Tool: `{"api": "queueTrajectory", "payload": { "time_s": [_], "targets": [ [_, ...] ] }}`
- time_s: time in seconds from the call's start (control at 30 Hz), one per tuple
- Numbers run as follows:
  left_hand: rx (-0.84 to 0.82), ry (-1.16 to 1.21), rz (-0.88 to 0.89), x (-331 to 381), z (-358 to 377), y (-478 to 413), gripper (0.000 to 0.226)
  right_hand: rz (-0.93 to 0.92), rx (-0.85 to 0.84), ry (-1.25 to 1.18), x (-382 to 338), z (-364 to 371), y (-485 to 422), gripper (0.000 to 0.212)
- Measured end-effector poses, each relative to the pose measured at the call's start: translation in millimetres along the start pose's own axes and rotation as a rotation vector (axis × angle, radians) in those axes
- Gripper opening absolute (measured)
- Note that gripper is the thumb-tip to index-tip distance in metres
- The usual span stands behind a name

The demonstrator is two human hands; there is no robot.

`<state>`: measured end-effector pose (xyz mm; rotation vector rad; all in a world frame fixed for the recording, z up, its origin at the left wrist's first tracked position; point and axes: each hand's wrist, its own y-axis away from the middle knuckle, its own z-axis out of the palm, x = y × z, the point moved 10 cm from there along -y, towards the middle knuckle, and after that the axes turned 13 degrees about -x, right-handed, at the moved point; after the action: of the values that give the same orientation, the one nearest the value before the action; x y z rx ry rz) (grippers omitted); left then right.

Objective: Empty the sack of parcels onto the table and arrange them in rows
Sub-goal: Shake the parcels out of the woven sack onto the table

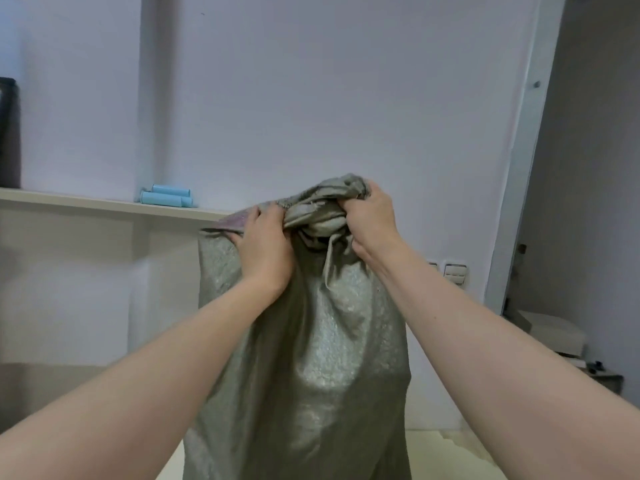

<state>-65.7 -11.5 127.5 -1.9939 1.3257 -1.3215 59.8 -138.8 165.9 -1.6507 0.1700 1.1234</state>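
Both hands: left hand (265, 247) and right hand (370, 216) clench bunched top | sack (308, 358) hangs upright over pale worktop (450, 455) | soft, bulging, likely heavy; grip gathered fabric

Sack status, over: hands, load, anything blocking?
Left hand and right hand both clenched on the sack top, sack hanging upright. No parcels visible. Table edge barely in view; nothing seen blocking.
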Motion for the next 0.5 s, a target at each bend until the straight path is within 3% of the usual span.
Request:
{"api": "queueTrajectory", "payload": {
  "time_s": [0.07,0.13,0.17,0.23,0.3,0.37,0.43,0.5],
  "targets": [
    [0.135,0.189,0.164,25.7,-28.2,-10.0,0.020,-0.191,0.032,-0.044,-37.6,-3.7,-11.4,0.037],
    [0.192,0.219,0.268,45.1,-41.3,-20.4,0.018,-0.294,-0.013,-0.060,-52.3,-6.9,-20.9,0.039],
    [0.133,0.166,0.256,45.1,-34.5,-29.4,0.017,-0.268,-0.056,0.036,-47.1,-6.2,-27.7,0.035],
    [-0.069,-0.077,0.090,19.8,-5.1,-39.0,0.011,-0.098,-0.110,0.487,-18.1,-8.3,-37.8,0.023],
    [-0.156,-0.251,-0.004,1.3,10.8,-39.4,0.013,0.122,-0.125,0.884,20.6,-22.5,-36.4,0.025],
    [-0.153,-0.197,0.023,7.8,14.6,-36.5,0.015,0.192,-0.183,0.960,37.2,-27.9,-27.5,0.027],
    [-0.203,-0.052,0.008,13.8,19.4,-35.7,0.025,0.135,-0.262,0.849,38.6,-22.6,-18.8,0.026],
    [-0.436,0.124,-0.044,12.5,38.6,-33.6,0.055,0.141,-0.253,0.829,40.1,-27.7,-9.0,0.025]
  ]
}}
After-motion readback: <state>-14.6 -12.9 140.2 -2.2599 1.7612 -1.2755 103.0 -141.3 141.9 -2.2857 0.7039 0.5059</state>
